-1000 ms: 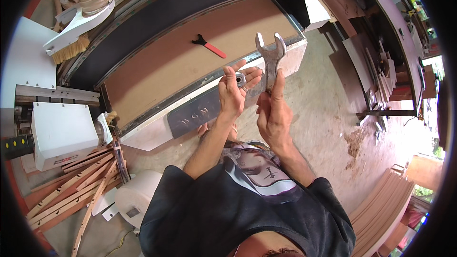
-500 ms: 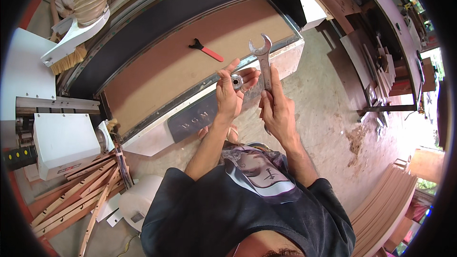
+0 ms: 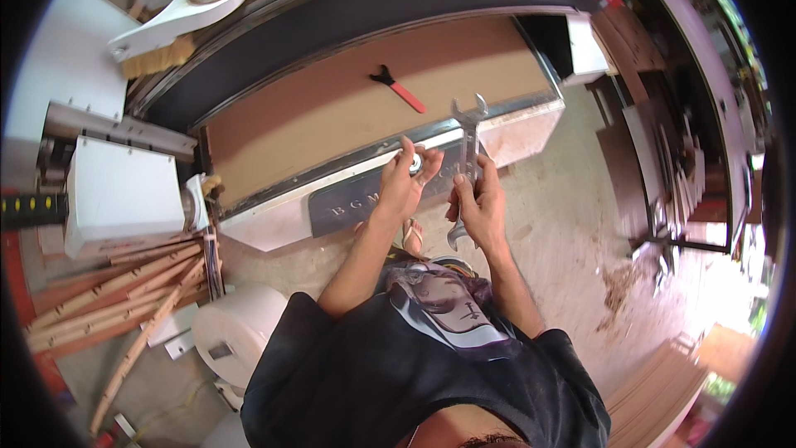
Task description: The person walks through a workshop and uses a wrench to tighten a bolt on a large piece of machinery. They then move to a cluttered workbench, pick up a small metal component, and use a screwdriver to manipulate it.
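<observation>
Head view: person at the front edge of a flat-bed woodworking machine (image 3: 274, 216).
Right hand (image 3: 481, 207): fist closed around a double open-end spanner (image 3: 466, 162), upright, ready for use.
Left hand (image 3: 408, 182): fingertips pinching a round knob (image 3: 414, 163) on the rail, apparently steadying it.
Bed: red-handled wrench (image 3: 398, 89) lies well apart.

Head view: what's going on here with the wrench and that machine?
A person stands at a big woodworking machine with a brown flat bed. The right hand holds a large silver double-ended spanner upright. The left hand grips a small round metal fitting on the machine's front edge. A smaller red-handled wrench lies untouched on the bed. Wood strips are piled on the floor to the left.
</observation>
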Action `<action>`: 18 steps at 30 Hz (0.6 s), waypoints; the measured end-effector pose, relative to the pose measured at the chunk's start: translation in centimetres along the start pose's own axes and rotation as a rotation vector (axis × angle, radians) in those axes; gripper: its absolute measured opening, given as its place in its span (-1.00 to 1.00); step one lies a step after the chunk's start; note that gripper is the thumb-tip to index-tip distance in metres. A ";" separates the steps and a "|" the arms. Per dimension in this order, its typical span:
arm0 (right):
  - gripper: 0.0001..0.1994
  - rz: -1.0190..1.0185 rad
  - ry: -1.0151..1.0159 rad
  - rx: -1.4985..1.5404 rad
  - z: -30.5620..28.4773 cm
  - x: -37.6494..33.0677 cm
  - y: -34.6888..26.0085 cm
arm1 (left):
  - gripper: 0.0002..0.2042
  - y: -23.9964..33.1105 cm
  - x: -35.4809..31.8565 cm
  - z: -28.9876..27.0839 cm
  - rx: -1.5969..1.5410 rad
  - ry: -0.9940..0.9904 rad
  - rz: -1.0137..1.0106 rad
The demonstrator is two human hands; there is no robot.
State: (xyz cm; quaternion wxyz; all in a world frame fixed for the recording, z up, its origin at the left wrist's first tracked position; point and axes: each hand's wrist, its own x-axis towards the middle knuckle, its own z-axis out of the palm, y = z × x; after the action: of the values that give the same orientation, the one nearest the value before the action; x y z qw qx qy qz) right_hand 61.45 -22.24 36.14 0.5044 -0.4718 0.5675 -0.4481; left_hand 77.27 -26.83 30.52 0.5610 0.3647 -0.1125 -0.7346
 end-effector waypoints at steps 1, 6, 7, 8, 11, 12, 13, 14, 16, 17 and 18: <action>-0.66 0.047 -0.023 0.070 0.1 0.9 1.6 | -0.56 -0.2 -0.1 -2.1 0.071 0.047 0.000; -0.66 0.003 -0.086 -0.582 2.7 9.3 12.2 | -0.70 -2.5 -6.4 -15.4 -0.013 0.458 -0.022; -0.68 -0.070 -0.158 -0.638 3.4 11.9 13.9 | -0.70 -3.1 -8.6 -18.1 0.027 0.556 0.055; -0.70 -0.055 -0.221 -0.720 4.2 14.6 15.3 | -0.70 -3.9 -11.3 -20.6 0.080 0.635 0.149; -0.69 -0.291 -0.220 -0.938 7.8 23.9 18.0 | -0.72 -5.4 -19.8 -27.5 0.421 0.966 0.217; -0.65 -0.399 -0.208 -1.007 8.4 26.8 18.8 | -0.73 -6.2 -22.8 -29.4 0.467 1.099 0.201; -0.56 -0.324 -0.254 -1.108 9.1 29.9 19.6 | -0.74 -7.3 -25.6 -30.8 0.548 1.196 0.207; -0.50 -0.261 -0.262 -1.073 10.0 32.6 20.5 | -0.74 -9.0 -28.4 -31.8 0.568 1.345 0.130; -0.36 -0.301 -0.295 -1.292 11.1 36.4 23.4 | -0.77 -14.0 -33.7 -32.8 0.241 1.586 0.129; -0.24 -0.389 -0.185 -1.099 11.1 36.6 25.5 | -0.76 -17.2 -36.1 -33.0 0.115 1.693 0.037; -0.16 -0.099 -0.247 -0.973 11.7 37.6 26.6 | -0.74 -20.5 -38.5 -32.9 -0.006 1.766 -0.075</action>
State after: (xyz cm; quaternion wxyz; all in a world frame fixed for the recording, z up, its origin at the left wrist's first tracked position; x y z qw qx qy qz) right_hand 69.12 -55.64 3.31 0.2676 -0.7282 0.6237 -0.0958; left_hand 87.82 23.13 11.15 0.4197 0.8008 0.3761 -0.2027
